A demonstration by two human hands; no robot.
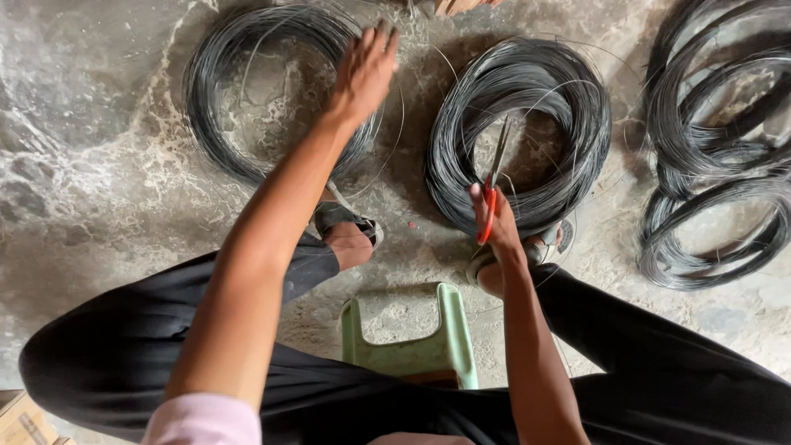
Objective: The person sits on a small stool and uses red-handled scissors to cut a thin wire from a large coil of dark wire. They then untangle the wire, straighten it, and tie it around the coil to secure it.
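Presently, the left hand [362,70] is extended with fingers loosely spread, resting on the far rim of the left coil of thin dark steel wire [216,107] lying on the mottled concrete floor [82,165]. The right hand [496,221] is clamped on red-handled scissors [493,185], blades pointing into the middle coil of dark wire [560,91]. A pale green plastic stool [449,346] stands between the legs.

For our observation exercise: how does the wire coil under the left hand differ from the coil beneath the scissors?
The left coil is a thin, loose ring with a wide open middle; the middle coil is a thicker, denser bundle. The left hand reaches over the first; the right hand holds red-handled scissors over the second. Both are dark wire lying flat on the floor.
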